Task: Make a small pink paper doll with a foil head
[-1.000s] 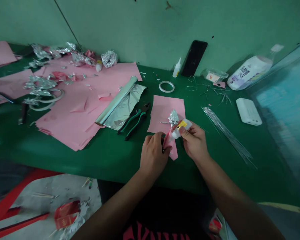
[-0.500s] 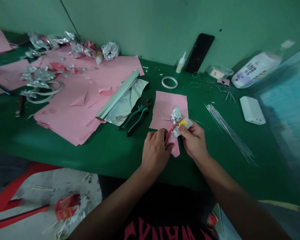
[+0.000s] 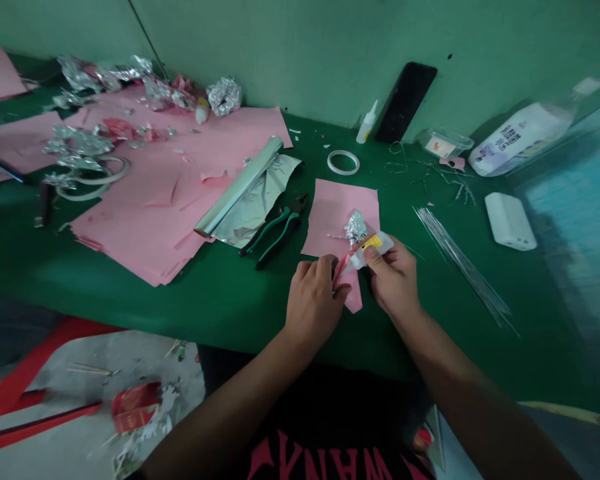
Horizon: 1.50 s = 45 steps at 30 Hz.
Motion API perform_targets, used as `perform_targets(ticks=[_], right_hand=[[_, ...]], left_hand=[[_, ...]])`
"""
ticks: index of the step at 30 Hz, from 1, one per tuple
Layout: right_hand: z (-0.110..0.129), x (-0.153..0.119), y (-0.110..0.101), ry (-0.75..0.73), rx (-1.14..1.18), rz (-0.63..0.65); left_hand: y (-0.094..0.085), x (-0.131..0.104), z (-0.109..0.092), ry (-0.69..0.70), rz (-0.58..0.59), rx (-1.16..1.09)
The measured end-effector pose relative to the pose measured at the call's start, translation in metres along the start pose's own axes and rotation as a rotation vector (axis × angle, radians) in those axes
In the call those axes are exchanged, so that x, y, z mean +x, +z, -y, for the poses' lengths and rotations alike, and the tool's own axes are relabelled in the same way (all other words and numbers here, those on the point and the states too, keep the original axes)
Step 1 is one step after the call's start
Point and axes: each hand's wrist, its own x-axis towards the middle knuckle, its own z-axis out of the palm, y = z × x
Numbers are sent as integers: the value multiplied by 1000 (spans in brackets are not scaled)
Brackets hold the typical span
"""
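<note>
Pink paper strip [image 3: 353, 297] pinched in L hand [image 3: 314, 301] grip; R hand [image 3: 394, 277] grips small glue tube [image 3: 370, 249].

Bare forearms, dark printed shirt
Both arms are uncovered to past the elbow; the left hand [image 3: 314, 301] and right hand [image 3: 395, 280] wear nothing; black shirt with red lettering

head view looks down, close over green table [image 3: 220, 293].

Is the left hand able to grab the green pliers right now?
Probably not right away. The left hand is pinching a pink paper piece, so its grip is busy. The green pliers lie close by on the table with nothing between.
</note>
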Motion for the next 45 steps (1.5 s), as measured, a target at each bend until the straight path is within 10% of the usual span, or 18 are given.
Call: perform_targets(ticks=[45], right_hand=[[12,12,3,-168,-422,-66]], left_hand=[[2,1,-1,25,-34,16]])
